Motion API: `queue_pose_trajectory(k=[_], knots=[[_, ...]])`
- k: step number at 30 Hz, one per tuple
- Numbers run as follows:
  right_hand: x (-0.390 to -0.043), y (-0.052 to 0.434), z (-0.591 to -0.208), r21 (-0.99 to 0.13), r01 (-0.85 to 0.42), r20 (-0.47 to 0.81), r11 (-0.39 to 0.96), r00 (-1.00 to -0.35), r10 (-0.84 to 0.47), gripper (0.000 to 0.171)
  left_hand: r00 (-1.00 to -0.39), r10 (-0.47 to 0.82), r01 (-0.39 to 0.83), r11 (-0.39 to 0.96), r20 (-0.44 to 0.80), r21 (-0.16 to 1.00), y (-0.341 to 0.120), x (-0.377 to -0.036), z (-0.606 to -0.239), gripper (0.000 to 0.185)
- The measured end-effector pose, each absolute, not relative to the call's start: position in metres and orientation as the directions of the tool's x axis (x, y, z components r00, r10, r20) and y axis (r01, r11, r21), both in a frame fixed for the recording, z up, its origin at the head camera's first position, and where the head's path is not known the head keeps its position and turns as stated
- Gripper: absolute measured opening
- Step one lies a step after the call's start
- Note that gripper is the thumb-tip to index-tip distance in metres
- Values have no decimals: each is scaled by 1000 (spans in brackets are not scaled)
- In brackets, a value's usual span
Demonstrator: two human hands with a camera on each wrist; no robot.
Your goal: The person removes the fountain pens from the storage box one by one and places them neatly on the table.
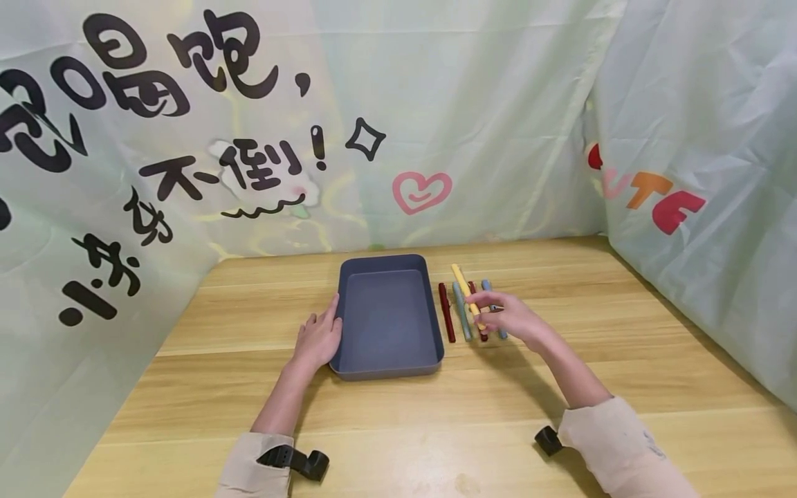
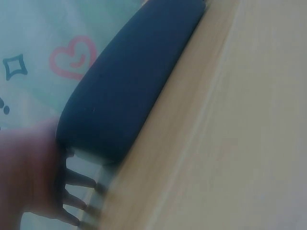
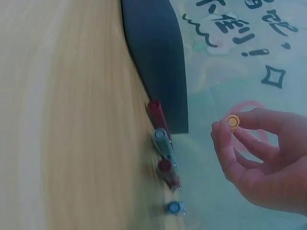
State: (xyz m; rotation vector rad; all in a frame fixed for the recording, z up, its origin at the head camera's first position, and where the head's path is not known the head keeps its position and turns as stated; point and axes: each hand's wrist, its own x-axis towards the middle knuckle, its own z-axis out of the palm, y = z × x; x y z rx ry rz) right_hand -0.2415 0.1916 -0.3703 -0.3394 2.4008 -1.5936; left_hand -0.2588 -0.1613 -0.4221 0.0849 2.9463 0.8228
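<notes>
My right hand [image 1: 507, 317] pinches a yellow pen [image 1: 461, 280] between thumb and fingers, above the other pens. The right wrist view shows the round end of the yellow pen [image 3: 233, 122] held up off the table. Below it lie a dark red pen [image 1: 447, 312], a grey-green pen [image 1: 462, 311], a second dark red pen [image 1: 483, 336] and a blue pen [image 1: 487, 285], the last two partly hidden by the hand. My left hand [image 1: 319, 339] rests against the left side of a dark blue tray [image 1: 386, 318], fingers extended along its rim.
The tray stands on a wooden table [image 1: 398, 429], just left of the row of pens. Printed cloth [image 1: 498, 124] hangs behind the table and along both sides. Black wrist cameras [image 1: 317, 465] sit at both sleeves.
</notes>
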Motion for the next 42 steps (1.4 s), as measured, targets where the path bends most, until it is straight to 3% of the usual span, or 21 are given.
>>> queue_pose_trajectory(k=[42], knots=[[-244,252,-391,-940,-8,-72,340,-972,-221,42,-995,79,32,853,-68,521,-161,-258,-420,53]])
